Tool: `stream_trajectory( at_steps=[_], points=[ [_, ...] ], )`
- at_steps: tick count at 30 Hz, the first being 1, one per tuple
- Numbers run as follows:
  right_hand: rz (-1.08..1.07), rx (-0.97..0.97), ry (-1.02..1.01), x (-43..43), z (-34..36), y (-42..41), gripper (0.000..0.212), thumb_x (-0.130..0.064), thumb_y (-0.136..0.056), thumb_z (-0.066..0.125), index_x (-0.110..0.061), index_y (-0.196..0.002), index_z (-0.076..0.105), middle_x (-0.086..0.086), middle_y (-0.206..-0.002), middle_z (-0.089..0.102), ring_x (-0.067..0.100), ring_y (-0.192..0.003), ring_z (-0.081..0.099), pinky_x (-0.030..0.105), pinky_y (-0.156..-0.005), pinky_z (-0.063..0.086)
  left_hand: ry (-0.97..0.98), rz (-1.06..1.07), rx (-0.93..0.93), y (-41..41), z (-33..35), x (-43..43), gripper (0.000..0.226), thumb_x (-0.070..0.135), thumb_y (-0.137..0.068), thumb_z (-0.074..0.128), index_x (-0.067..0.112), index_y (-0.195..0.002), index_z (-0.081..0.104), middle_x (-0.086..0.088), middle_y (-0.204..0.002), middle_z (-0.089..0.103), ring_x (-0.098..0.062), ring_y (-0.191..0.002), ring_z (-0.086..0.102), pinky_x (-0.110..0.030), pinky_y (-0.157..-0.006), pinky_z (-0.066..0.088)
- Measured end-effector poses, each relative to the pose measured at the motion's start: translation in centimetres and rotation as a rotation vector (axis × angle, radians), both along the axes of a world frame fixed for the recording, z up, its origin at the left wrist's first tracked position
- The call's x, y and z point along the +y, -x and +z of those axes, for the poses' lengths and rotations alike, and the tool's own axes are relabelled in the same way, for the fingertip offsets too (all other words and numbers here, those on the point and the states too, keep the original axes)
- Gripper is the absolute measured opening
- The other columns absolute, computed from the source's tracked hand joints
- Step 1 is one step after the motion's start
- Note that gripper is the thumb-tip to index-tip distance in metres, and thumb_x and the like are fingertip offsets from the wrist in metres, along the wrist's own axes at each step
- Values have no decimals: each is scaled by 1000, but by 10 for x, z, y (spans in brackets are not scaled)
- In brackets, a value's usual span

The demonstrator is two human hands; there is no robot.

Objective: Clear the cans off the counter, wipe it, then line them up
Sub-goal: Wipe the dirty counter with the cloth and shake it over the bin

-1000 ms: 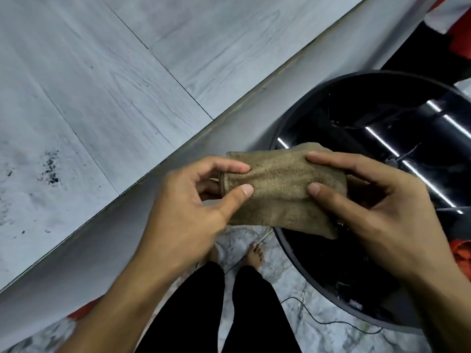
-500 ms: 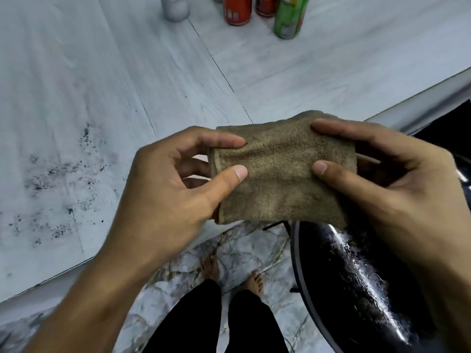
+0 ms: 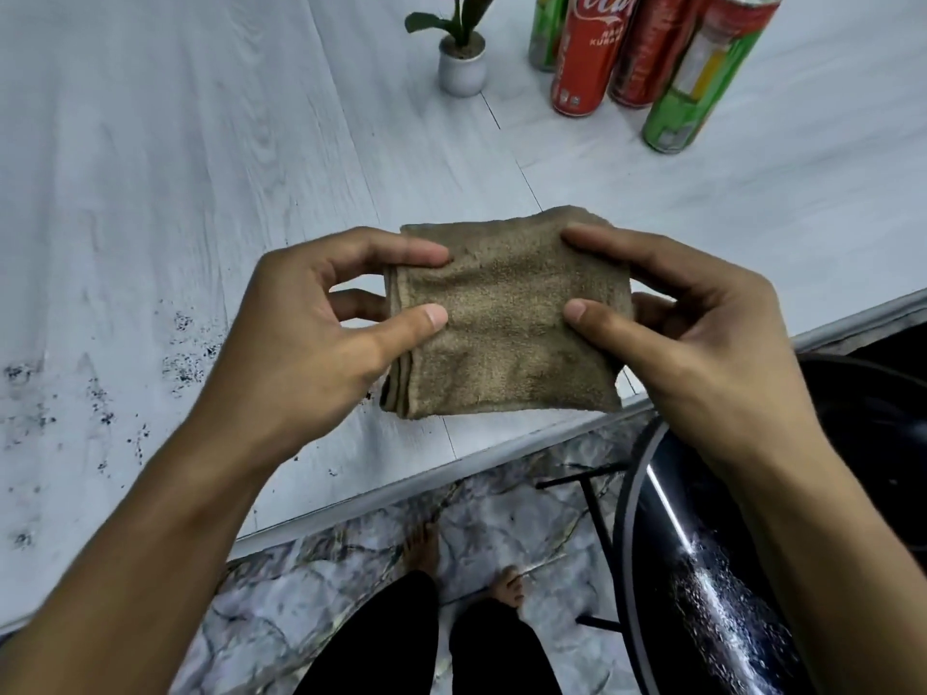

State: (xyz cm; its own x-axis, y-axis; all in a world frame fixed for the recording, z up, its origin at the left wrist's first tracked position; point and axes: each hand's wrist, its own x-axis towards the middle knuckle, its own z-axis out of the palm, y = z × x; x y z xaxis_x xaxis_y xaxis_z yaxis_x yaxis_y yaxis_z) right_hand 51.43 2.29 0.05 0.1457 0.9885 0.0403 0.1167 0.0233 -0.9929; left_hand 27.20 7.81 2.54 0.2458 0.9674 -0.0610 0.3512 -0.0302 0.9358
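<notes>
One folded brown terry cloth (image 3: 506, 318), fuzzy and rectangular, is pinched at its short ends by the left hand (image 3: 301, 333) and right hand (image 3: 702, 333). Its long axis runs left-right above the pale wood-grain counter (image 3: 200, 168). Four slim cans (image 3: 584, 57) stand upright far right: two red, two green. Black specks (image 3: 185, 343) lie on the left.

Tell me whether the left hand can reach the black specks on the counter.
Probably yes: the black specks lie on bare counter just beside the left hand, nothing between, though it pinches the cloth.
</notes>
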Motion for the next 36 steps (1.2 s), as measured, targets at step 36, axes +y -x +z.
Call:
stream_trajectory(
  at_steps=[36],
  points=[
    [-40,-423,201,12,-37,35,55,-17,-87,77,-53,-127,64,1,-75,70,14,-63,61,31,-63,55,18,-139,151,26,-55,33,69,6,-77,87,36,-135,63,21,-160,37,1,-69,66,-11,-64,48]
  ],
)
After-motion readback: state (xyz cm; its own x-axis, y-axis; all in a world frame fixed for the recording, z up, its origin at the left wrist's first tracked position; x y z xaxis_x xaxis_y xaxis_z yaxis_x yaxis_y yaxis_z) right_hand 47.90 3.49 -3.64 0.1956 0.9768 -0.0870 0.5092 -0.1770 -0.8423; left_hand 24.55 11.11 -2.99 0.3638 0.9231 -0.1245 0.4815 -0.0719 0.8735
